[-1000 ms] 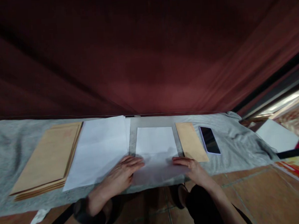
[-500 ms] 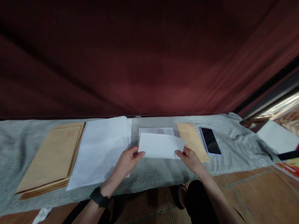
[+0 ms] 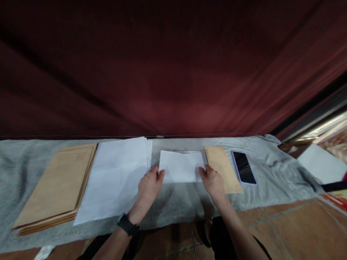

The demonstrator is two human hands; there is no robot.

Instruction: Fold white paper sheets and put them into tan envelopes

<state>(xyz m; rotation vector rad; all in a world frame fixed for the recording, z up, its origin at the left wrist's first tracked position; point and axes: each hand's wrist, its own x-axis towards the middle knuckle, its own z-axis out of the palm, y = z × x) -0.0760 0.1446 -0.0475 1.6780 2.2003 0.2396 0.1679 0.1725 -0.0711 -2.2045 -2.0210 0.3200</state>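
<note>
A folded white sheet of paper (image 3: 181, 167) lies nearly flat in front of me, wider than it is deep. My left hand (image 3: 149, 185) grips its left edge, thumb on top and fingers tucked beneath. At the right edge my right hand (image 3: 212, 180) pinches it the same way. Just right of that hand rests a narrow brown envelope (image 3: 223, 170). Left of my left hand lies a stack of larger white paper sheets (image 3: 114, 175), partly covered by my hand's edge.
Several large brown envelopes (image 3: 57, 182) are piled at the left. A phone (image 3: 244, 167) in a pale purple case lies right of the narrow envelope. Grey cloth (image 3: 280, 171) covers the surface, a dark red curtain (image 3: 171, 87) hangs behind, and tiled floor (image 3: 298, 232) shows in front.
The folded sheet has come down and lies flatter, lined up over the paper beneath it. My right hand has shifted slightly left along with it.
</note>
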